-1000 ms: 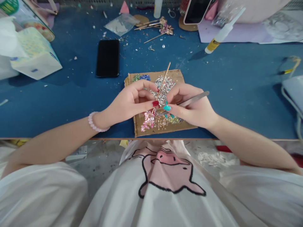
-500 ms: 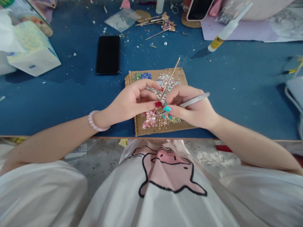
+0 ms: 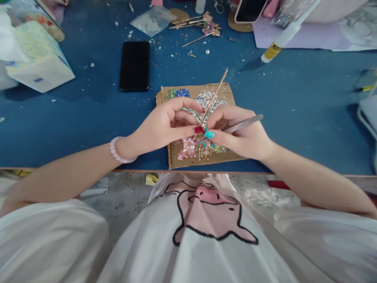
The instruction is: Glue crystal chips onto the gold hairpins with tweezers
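Observation:
My left hand [image 3: 165, 125] pinches the lower end of a thin gold hair stick [image 3: 216, 91], which slants up and to the right. My right hand [image 3: 238, 133] grips silver tweezers [image 3: 244, 122], their tips hidden between my fingertips right beside the stick's lower end. Both hands hover over a piece of brown cardboard [image 3: 229, 92] near the table's front edge. On it lie heaps of small rhinestones [image 3: 206, 98] in silver, pink, gold, green and blue.
A black phone [image 3: 134, 65] lies face down behind my left hand. A tissue box [image 3: 35, 63] stands at the far left. Several gold hair sticks [image 3: 197, 24], a plastic bag [image 3: 151, 21] and a glue bottle [image 3: 282, 37] lie at the back of the blue table [image 3: 294, 102].
The hair stick's free end has swung to the right and tilted more. Both hands stay together over the cardboard, and the view has shifted slightly.

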